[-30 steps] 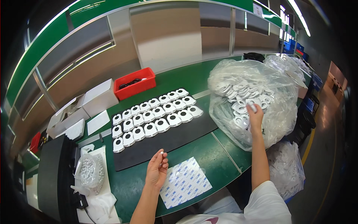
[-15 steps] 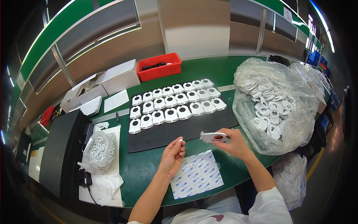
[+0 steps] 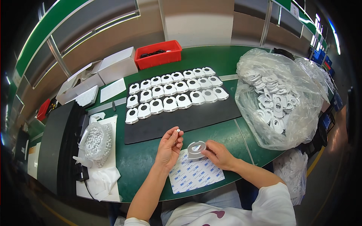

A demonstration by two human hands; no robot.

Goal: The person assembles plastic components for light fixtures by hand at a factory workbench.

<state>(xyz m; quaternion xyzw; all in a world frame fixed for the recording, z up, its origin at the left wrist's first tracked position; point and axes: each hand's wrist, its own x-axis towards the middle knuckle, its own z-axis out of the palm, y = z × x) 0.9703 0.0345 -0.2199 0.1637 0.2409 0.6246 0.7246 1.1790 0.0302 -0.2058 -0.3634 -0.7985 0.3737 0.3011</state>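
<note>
My left hand (image 3: 169, 147) pinches a small white bead-like piece (image 3: 178, 130) between thumb and fingertips, just off the near edge of the black mat (image 3: 169, 126). In my right hand (image 3: 220, 154) is a whitish plastic plate with a round hole (image 3: 196, 150), gripped at its right side and held over the printed sheet (image 3: 196, 175). The two held pieces are apart. Across the mat lie rows of similar white holed plates (image 3: 169, 104). An open clear bag of small white beads (image 3: 98, 141) stands to the left of my left hand.
A large clear plastic bag (image 3: 279, 101) heaped with white plates fills the right side. Black sheets (image 3: 56, 143) are stacked at left. At the back are a red bin (image 3: 158, 56) with black items and white boxes (image 3: 117, 66). The green table (image 3: 145, 171) curves along its front edge.
My right hand has brought its plate down and leftward, turning its face into view above the printed sheet. The left hand keeps its bead. The whole view has shifted slightly.
</note>
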